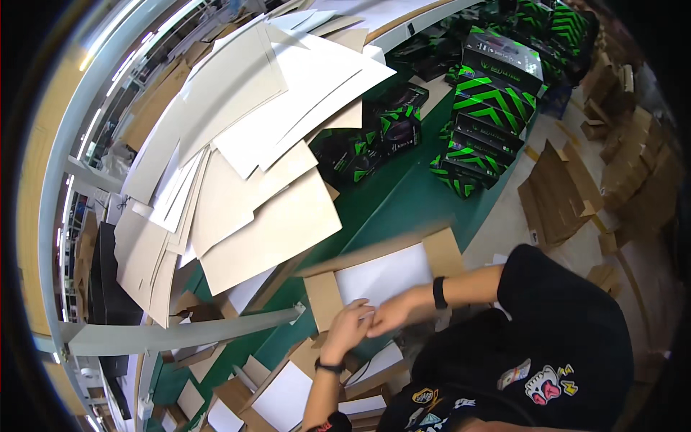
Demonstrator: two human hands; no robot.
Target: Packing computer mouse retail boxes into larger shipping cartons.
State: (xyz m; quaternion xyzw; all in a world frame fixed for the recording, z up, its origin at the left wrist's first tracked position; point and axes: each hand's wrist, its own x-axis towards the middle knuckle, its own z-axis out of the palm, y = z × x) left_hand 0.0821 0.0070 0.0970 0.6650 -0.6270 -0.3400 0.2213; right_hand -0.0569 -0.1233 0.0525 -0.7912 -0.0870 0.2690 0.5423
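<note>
An open cardboard box (325, 301) stands on the green bench in front of me, its flaps spread outward. A white sheet (385, 272) lies inside it. My left hand (348, 330) and my right hand (400, 309) meet at the box's near edge, fingertips almost touching. The fingers of both hands are bent and closed. What they pinch, if anything, is hidden. The box's far flap is smeared by motion. A dark band sits on each wrist.
Large beige and white boards (270, 230) are piled at the left. Black-and-green packaged boxes (493, 108) stand stacked on the green bench (403, 194). A metal bar (180, 338) crosses at lower left, above other open cartons (284, 396). Flattened brown cartons (558, 191) lie at right.
</note>
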